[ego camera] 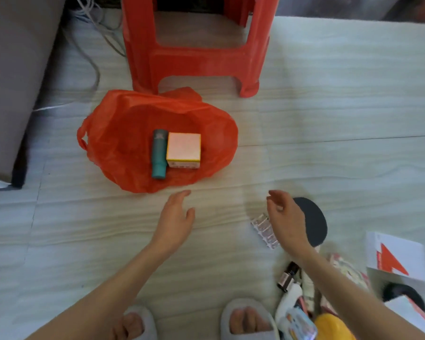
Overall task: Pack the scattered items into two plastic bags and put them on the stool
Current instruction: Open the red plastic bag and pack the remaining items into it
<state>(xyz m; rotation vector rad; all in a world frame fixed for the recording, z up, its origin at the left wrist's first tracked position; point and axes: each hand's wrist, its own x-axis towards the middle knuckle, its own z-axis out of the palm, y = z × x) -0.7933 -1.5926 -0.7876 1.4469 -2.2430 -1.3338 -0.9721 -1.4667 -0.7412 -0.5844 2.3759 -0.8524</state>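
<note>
Red plastic bag (pixel 142 123) lies spread open on the floor before the stool (pixel 194 45), holding a teal tube (pixel 159 154), long axis running toward and away from the viewer, cap end nearest, beside a small box (pixel 184 149). Both the left hand (pixel 176 217) and right hand (pixel 285 214) hover empty, fingers relaxed. The foil blister strip (pixel 265 230), just beside the right hand and lying diagonally, is probably next; pinching it by its long edges should slide it in flat.

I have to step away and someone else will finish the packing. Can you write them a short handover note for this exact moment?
Left hand: open, holding nothing, just short of the red bag.
Right hand: fingers relaxed, holding nothing, above the blister pack and black disc.
Done: teal bottle and small box lie in the red bag, on the floor before the stool.
Left: pack the blister pack, black disc, dark bottle and the pile lower right; no second bag is in view; lift the bags onto the stool.
</note>
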